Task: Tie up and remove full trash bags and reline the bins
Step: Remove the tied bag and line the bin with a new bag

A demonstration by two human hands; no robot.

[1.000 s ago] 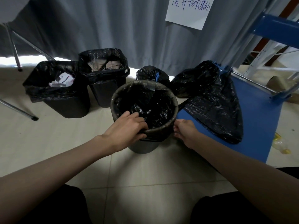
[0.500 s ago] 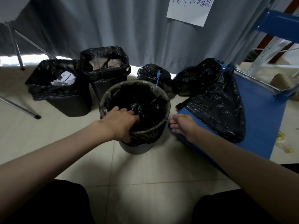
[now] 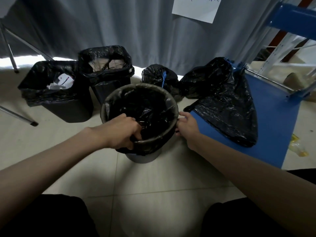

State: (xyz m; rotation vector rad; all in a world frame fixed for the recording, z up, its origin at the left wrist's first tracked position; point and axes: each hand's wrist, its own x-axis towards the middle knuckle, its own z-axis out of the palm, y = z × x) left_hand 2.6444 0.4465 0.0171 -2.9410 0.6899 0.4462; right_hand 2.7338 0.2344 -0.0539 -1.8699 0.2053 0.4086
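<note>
A round bin (image 3: 142,157) stands on the floor in front of me, lined with a black bag (image 3: 145,110) folded over its rim. My left hand (image 3: 122,132) grips the bag's edge at the near left rim, fingers inside. My right hand (image 3: 187,127) pinches the liner at the right rim. Behind stand two square black bins, the left bin (image 3: 68,110) holding white paper and the middle bin (image 3: 109,89) holding scraps. A tied black bag with a blue tie (image 3: 159,77) sits behind the round bin.
A loose black bag (image 3: 227,106) lies on a blue board (image 3: 273,120) at the right. A grey curtain (image 3: 136,28) hangs behind with a white paper sign (image 3: 195,9). Metal legs (image 3: 15,115) cross the left floor. A blue and white rack (image 3: 290,40) stands at far right.
My left hand slid around the near left rim and now holds the liner's folded edge lower down. My right hand has closed in against the right rim.
</note>
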